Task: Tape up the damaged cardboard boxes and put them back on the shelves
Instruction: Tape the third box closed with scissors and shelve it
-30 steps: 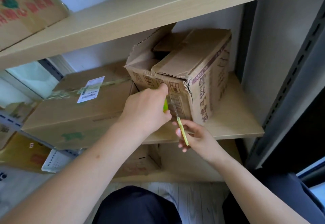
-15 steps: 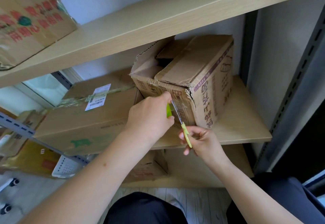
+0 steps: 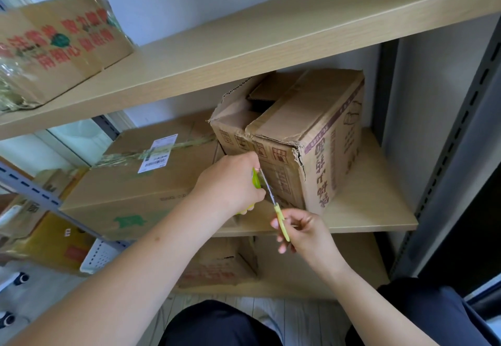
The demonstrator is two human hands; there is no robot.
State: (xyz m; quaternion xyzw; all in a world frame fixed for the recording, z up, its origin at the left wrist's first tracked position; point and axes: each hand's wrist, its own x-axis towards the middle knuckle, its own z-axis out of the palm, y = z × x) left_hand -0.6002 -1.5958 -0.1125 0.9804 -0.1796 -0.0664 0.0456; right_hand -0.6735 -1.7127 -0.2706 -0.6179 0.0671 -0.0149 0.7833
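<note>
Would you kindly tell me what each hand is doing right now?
Left hand: fingers curled around something green, identity unclear.
Right hand: holding the yellow-green-handled scissors.

Five cardboard boxes point(image 3: 295, 139), one pair of scissors point(image 3: 271, 196), two hands point(image 3: 230, 183), one white basket point(image 3: 100, 256).

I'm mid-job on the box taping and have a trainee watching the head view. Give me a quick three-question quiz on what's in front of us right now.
1. True or false: the top flaps of the damaged box on the middle shelf are fully closed.
2. Which hand is lower in the head view, gripping the yellow handle of the scissors? A) left hand B) right hand
3. Fill in: the white shipping label sits on the long flat box to the ____ of the damaged box.

Key: 1 false, a gap shows on top; 2 B; 3 left.
</note>
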